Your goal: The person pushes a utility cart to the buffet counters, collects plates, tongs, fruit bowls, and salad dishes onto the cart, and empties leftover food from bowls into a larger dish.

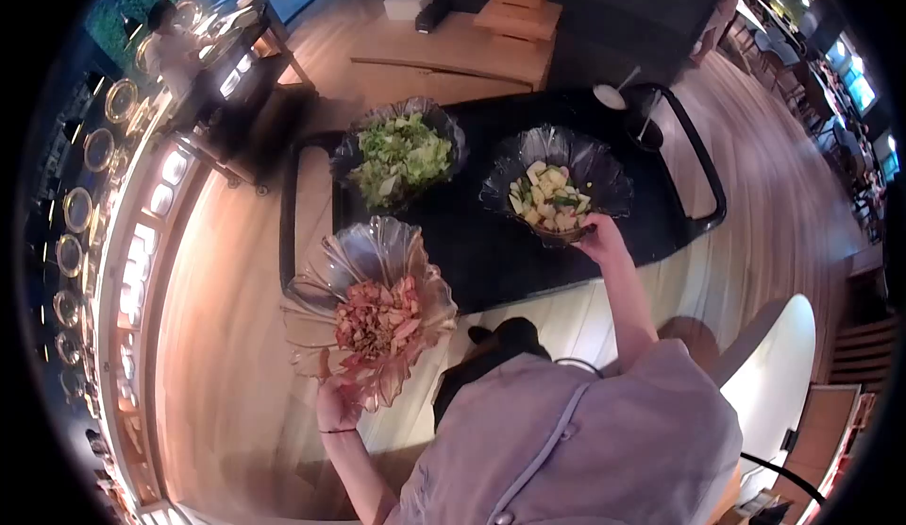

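Note:
My left hand (340,404) grips the near edge of a large clear flower-shaped glass bowl (429,284). Chopped reddish-pink food (382,317) fills its middle, and the bowl is held out to the left of the black cart (453,237). At the cart's right half, my right hand (598,236) has its fingers closed on the near rim of a second fluted glass bowl (604,174). Pale and green diced pieces (550,194) lie in that one. A third glass bowl (451,124) with leafy green salad (404,155) stands on the cart's back left.
A white ladle (611,96) and a dark container (645,130) sit at the cart's back right, beside its handle (708,176). Beyond the cart is a low wooden platform (444,48) with stacked wooden boxes (519,1). A lit counter (151,270) runs along the left, where a person (175,58) stands.

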The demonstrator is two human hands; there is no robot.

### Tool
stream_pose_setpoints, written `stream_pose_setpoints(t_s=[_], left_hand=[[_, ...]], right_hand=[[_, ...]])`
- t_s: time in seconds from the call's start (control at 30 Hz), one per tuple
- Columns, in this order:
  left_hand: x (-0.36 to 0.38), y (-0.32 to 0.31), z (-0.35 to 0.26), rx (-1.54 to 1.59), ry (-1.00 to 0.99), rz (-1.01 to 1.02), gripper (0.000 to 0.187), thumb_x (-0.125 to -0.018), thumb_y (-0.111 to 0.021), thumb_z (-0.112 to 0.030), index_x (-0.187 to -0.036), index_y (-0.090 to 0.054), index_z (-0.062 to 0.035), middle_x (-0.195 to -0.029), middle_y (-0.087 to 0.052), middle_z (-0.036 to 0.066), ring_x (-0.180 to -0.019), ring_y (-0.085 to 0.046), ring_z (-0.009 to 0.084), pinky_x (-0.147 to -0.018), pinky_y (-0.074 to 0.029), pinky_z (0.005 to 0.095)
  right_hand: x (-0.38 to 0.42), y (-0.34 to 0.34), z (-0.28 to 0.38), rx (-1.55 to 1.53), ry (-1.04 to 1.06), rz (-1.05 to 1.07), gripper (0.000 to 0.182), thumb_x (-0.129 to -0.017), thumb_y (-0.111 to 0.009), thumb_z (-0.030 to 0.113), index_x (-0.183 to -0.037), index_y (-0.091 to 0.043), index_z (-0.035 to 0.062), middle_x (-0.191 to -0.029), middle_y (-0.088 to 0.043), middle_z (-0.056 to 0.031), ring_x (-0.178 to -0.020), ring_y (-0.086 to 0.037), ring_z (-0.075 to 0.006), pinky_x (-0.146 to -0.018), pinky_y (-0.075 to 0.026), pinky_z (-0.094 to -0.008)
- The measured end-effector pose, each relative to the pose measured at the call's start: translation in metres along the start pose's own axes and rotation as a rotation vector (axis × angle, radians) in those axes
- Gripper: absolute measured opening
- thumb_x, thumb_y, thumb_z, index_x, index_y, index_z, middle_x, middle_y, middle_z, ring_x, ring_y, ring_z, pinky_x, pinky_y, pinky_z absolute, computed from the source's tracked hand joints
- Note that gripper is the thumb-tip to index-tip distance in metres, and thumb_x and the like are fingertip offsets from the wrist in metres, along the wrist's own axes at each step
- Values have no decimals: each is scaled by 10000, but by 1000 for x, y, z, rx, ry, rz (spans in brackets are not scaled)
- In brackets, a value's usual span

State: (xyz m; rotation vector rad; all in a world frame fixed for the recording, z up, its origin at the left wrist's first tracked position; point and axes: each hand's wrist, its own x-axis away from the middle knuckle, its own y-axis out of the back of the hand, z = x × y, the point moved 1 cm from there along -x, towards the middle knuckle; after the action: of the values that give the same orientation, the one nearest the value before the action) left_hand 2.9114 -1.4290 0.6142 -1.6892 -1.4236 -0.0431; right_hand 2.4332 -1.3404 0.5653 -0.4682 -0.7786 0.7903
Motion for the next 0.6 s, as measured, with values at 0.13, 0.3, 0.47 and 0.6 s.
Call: stream_pose_setpoints(t_s=[0.13, 0.3, 0.47, 0.6], left_hand=[[16, 4, -4, -48, 15, 3, 746, -660, -382, 69, -1302, -146, -228, -1077, -459, 229, -872, -533, 417, -646, -505, 492], [42, 4, -9, 6, 25, -8, 778, -657, -367, 90, -1308, -121, -258, -1076, -460, 222, -873, -527, 454, -621, -498, 531], [58, -10, -15, 40, 15, -37, 803, -654, -365, 98, -1313, -94, -273, -1078, -457, 212, -885, -508, 490, -630, -483, 570], [71, -21, -21, -46, 10, -82, 752, -663, -370, 53, -1304, -132, -262, -1093, -475, 230, -892, -527, 442, -635, -492, 523]], right_hand=[[-14, -13, 5, -18, 26, 22, 448, -612, -425, -8, -1058, -448, -40, -1066, -508, -159, -1006, -502, -306, -851, -429, -424], [-39, -5, 16, -19, -68, 172, 454, -595, -442, 4, -1047, -450, -42, -1043, -522, -151, -977, -520, -292, -841, -438, -400], [-58, -10, 41, 65, -83, 65, 407, -561, -464, 16, -965, -506, -14, -965, -549, -123, -893, -537, -279, -772, -459, -377], [-79, -8, 75, 164, -169, -26, 382, -554, -476, 33, -932, -520, 11, -923, -564, -103, -850, -554, -271, -742, -469, -385]])
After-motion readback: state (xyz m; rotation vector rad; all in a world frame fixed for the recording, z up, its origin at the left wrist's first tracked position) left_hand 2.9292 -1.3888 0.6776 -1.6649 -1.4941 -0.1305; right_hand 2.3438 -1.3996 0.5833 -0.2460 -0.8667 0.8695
